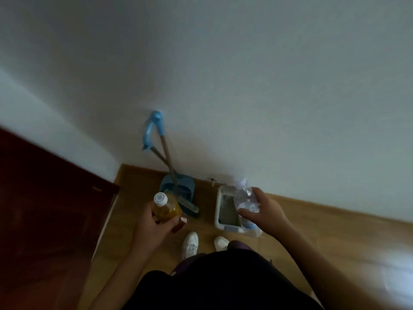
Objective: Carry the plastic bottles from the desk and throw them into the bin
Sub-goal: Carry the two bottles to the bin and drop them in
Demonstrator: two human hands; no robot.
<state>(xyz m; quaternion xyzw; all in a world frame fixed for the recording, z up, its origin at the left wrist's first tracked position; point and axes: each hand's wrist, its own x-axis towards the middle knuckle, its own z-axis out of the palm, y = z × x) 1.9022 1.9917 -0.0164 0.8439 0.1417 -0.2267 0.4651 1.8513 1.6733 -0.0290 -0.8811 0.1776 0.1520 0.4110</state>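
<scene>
**Ana:** Nearest of all is the person's dark clothing (pixel 223 285) at the bottom edge, with 2 white trainers (pixel 190 243) just beyond it on the wooden floor (pixel 324 233). Where are the bottles?

**Ben:** 1 in each hand. Her left hand (pixel 154 227) is wrapped tightly around an amber-filled plastic bottle with a white cap (pixel 164 208), held to the left of the bin. Her right hand (pixel 266 211) has its fingers curled around a clear, crumpled plastic bottle (pixel 245 200), right over the small white rectangular bin (pixel 220 211) against the far wall.

**Ana:** So what could go wrong?

**Ben:** The bin's opening looks narrow, and something pale already sits at its near end. I judge a long bottle let go crosswise could catch the rim and bounce onto the floor.

**Ana:** And the amber one?

**Ben:** It looks full, so heavier. Dropped off-centre, it might tip that light bin, or roll left into the blue dustpan and brush (pixel 178 189) leaning near it.

**Ana:** Anything else?

**Ben:** Her feet stand close to the bin; a nudge would shift it.
</scene>
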